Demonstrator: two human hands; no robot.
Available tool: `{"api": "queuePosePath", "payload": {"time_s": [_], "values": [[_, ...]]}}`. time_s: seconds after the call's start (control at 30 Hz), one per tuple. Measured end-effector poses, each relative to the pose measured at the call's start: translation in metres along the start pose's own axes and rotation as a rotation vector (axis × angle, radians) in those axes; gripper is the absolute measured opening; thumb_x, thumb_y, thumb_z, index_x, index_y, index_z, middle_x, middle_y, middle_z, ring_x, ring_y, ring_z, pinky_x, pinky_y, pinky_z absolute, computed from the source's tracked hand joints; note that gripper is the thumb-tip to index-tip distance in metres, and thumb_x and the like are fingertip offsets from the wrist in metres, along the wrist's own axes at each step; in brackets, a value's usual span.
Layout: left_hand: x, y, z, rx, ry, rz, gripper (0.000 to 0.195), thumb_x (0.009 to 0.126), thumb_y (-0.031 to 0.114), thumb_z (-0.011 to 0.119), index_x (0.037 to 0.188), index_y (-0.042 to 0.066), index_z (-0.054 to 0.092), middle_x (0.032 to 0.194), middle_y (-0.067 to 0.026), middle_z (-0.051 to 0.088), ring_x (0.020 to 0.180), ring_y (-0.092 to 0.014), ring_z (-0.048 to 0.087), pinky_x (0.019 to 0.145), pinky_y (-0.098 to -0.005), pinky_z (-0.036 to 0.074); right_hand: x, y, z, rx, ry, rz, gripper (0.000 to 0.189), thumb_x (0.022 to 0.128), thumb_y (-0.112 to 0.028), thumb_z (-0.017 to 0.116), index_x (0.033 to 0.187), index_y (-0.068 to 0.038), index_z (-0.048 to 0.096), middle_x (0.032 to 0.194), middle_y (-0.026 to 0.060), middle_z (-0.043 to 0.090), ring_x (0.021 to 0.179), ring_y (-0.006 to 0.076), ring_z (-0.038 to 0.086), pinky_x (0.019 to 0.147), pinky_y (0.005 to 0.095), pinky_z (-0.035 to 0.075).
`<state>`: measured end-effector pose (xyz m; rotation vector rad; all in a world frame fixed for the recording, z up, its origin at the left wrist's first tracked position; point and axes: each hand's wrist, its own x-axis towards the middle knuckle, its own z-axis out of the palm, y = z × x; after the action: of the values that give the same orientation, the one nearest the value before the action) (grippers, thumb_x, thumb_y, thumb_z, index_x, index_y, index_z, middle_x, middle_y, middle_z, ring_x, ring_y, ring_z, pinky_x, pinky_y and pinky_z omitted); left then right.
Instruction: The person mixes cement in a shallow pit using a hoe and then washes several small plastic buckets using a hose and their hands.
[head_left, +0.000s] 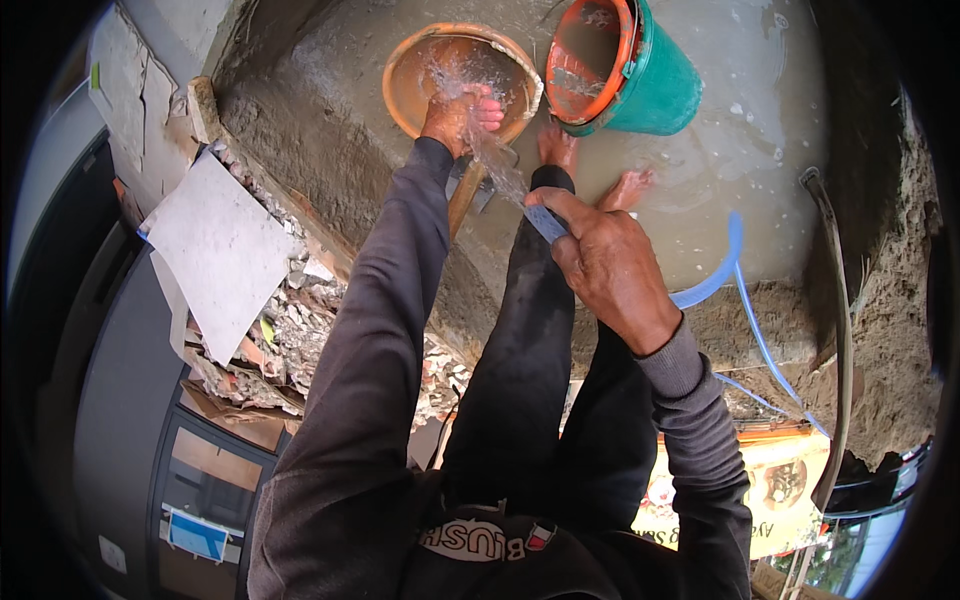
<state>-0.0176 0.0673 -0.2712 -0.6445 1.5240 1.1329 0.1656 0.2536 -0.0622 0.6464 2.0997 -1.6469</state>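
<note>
A clear blue hose (545, 223) is gripped by my right hand (619, 259), and water streams from its end up and to the left. The stream runs into an orange bucket (395, 82), whose opening faces me. My left hand (459, 118) is at the near side of that bucket's mouth, in the splashing water. Its fingers lie close together and partly blurred by spray; whether they grip anything is unclear. Beside it, a red-orange bucket (559, 82) sits inside a green bucket (667, 82), both tilted, with murky water in the inner one.
My bare feet (630, 189) stand in shallow grey water (739, 172). A wooden tool handle (466, 196) lies below the orange bucket. Rubble (300, 330) and a white board (225, 255) border the left side. More hose (716, 283) crosses the muddy edge at right, near a pole (841, 315).
</note>
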Motion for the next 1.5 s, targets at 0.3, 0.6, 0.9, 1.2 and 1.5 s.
{"api": "queuePosePath", "payload": {"time_s": [0.3,0.6,0.9,1.2,1.5], "values": [[-0.006,0.025,-0.003,1.286,0.827,0.547,0.053,0.085,0.007,0.066,0.133,0.002,0.045,0.125,-0.0200,0.054,0.110,-0.036,0.059,0.092,-0.0443,0.050,0.012,0.003,0.010,0.031,0.015,0.037,0.039,0.080,-0.006,0.061,0.118,-0.013,0.059,0.069,0.0173,0.063,0.065,0.0379,0.063,0.059,0.0482,0.050],[0.039,0.077,-0.057,1.728,0.628,0.409,0.053,0.087,0.018,0.067,0.134,0.011,0.044,0.128,-0.0197,0.054,0.111,-0.041,0.058,0.094,-0.0478,0.049,0.026,-0.006,0.017,0.051,0.027,-0.027,0.043,0.078,0.001,0.057,0.120,-0.010,0.059,0.066,0.0210,0.057,0.066,0.0416,0.060,0.063,0.0480,0.046],[-0.002,0.029,-0.064,1.336,0.693,0.638,0.028,0.092,0.028,0.063,0.090,0.001,0.061,0.077,-0.0260,0.063,0.078,-0.041,0.064,0.070,-0.0510,0.048,0.024,0.017,0.021,-0.091,-0.004,0.028,0.034,0.080,-0.007,0.061,0.114,-0.011,0.062,0.065,0.0176,0.062,0.062,0.0374,0.064,0.056,0.0480,0.051],[-0.018,-0.057,-0.073,0.800,0.888,0.766,0.028,0.091,0.025,0.066,0.082,0.000,0.059,0.070,-0.0169,0.062,0.062,-0.027,0.061,0.059,-0.0421,0.047,0.028,0.019,0.023,-0.142,-0.101,0.047,0.030,0.082,-0.009,0.063,0.112,-0.010,0.062,0.070,0.0202,0.064,0.069,0.0381,0.066,0.060,0.0482,0.053],[-0.031,-0.044,-0.056,0.886,0.793,0.758,0.026,0.091,0.022,0.066,0.095,-0.002,0.060,0.077,-0.0223,0.065,0.069,-0.040,0.066,0.062,-0.0453,0.050,0.035,0.028,0.027,-0.053,-0.230,0.120,0.030,0.082,-0.008,0.062,0.111,-0.008,0.059,0.076,0.0228,0.064,0.079,0.0407,0.065,0.070,0.0503,0.053]]}}
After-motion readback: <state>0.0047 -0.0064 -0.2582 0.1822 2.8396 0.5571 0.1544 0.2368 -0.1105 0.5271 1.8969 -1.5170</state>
